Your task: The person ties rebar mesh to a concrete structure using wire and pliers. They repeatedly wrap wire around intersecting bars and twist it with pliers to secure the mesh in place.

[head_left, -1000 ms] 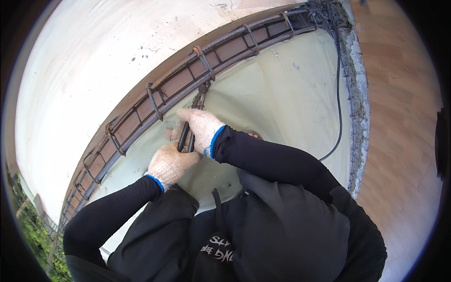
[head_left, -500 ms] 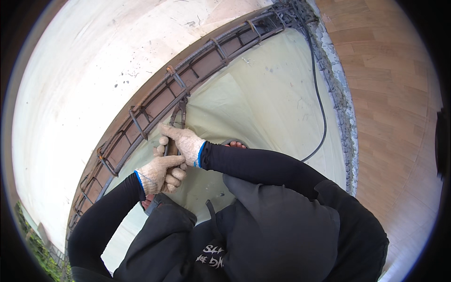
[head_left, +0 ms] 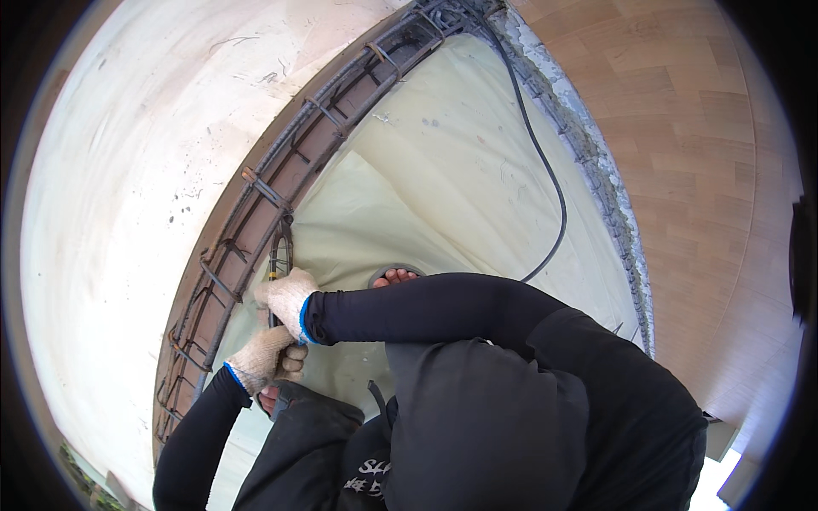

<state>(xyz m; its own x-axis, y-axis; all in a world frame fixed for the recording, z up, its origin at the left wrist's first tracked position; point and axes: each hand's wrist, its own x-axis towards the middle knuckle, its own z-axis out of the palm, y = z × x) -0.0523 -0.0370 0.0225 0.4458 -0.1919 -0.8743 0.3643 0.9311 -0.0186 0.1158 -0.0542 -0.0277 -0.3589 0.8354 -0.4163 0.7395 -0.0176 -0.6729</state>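
Pincers (head_left: 286, 249) with head up against near bar of rusty rebar cage (head_left: 266, 189). Right hand (head_left: 288, 294), in pale knit glove, around the handles; left hand (head_left: 260, 358), likewise gloved, curled at their lower end. Creased pale-yellow sheet (head_left: 417, 179) beneath. Bare toes (head_left: 396, 277) beside right sleeve (head_left: 409, 302). Black cable (head_left: 558, 187) across sheet. Rough concrete edge (head_left: 588, 153), then wood-pattern floor (head_left: 682, 145), at right.

A thin black cable (head_left: 563, 211) curves right of the hands (head_left: 288, 298), with a rough grey concrete edge (head_left: 601, 175) and tan wood-patterned flooring (head_left: 686, 162) beyond.
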